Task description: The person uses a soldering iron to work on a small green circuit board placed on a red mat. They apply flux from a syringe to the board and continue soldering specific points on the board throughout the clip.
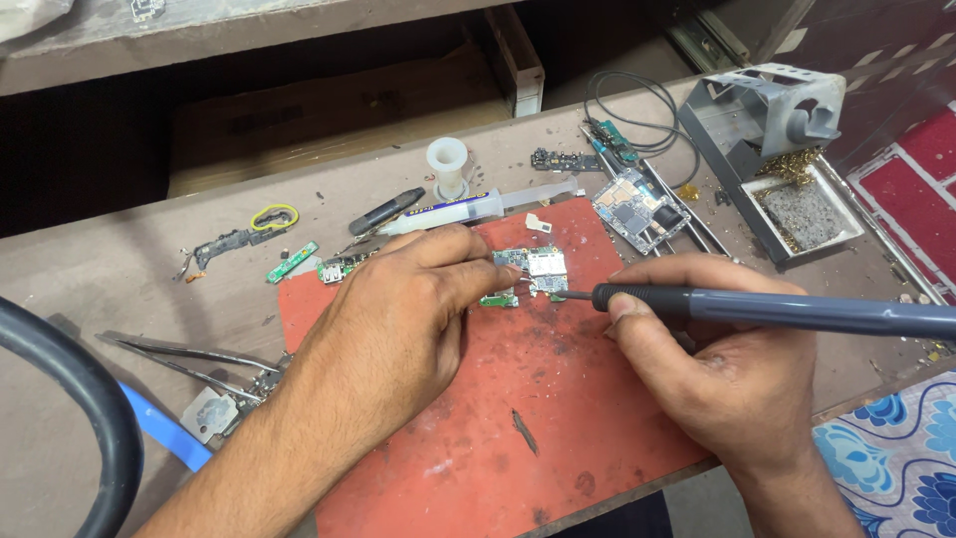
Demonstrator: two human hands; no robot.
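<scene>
the left hand (pixel 398 319) lies across the red work mat (pixel 558 428), its fingers pressed down on a small phone circuit board (pixel 533 269) near the mat's far edge, pinning it flat. to do this step well, i judge the hold should stay firm and low so the board cannot skate under the tip, with the fingertips kept clear of the heated point. just right of the board, the soldering iron (pixel 777 309) lies nearly level, its fine tip touching the board's right edge. the right hand (pixel 737 369) grips the iron's grey handle like a pen, thumb on the near side, fingers curled round it, wrist resting at the bench edge for steadiness.
</scene>
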